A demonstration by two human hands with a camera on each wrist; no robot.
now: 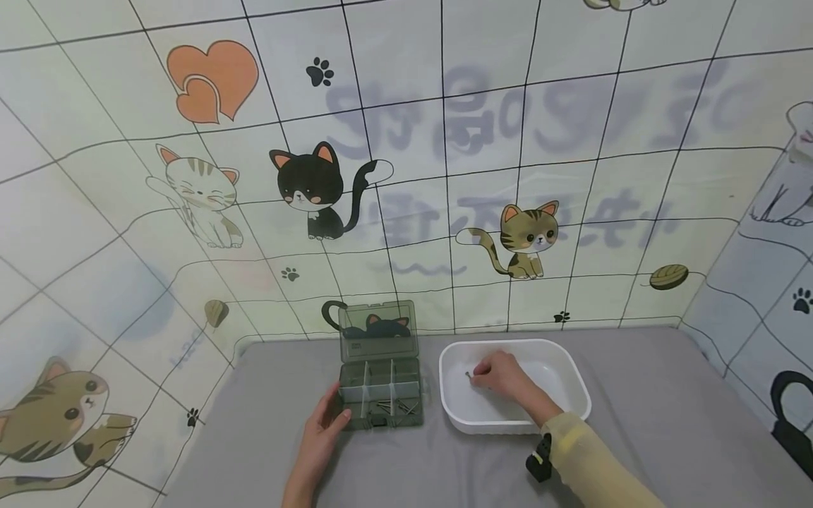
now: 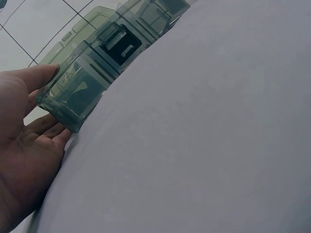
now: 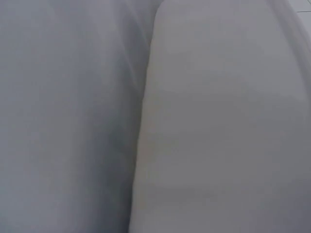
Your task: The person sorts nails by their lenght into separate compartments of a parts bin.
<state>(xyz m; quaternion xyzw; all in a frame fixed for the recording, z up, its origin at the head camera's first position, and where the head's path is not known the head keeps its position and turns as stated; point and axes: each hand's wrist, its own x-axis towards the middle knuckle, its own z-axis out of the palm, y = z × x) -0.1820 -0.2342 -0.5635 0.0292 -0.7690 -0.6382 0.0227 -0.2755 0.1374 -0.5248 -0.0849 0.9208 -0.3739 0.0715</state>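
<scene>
My left hand [image 1: 320, 432] grips the left side of a translucent green compartment box [image 1: 400, 423]. In the left wrist view the thumb lies on the box's [image 2: 73, 99] upper edge, and the other fingers are against its end. The lid [image 1: 375, 351] stands raised at the back. Several thin metal screws [image 1: 405, 407] lie in the front compartments, toward the right. Inside the white tray [image 1: 513, 427], my right hand [image 1: 504, 375] pinches a small screw [image 1: 468, 375] between thumb and fingertips. The right wrist view has only the tray's outer wall [image 3: 218, 126] and grey cloth.
Grey cloth [image 1: 254, 451] covers the table. A white sheet with cat drawings [image 1: 413, 162] rises behind and at both sides. The raised lid is close to the back sheet. A black strap-like object [image 1: 790, 423] shows at the right edge.
</scene>
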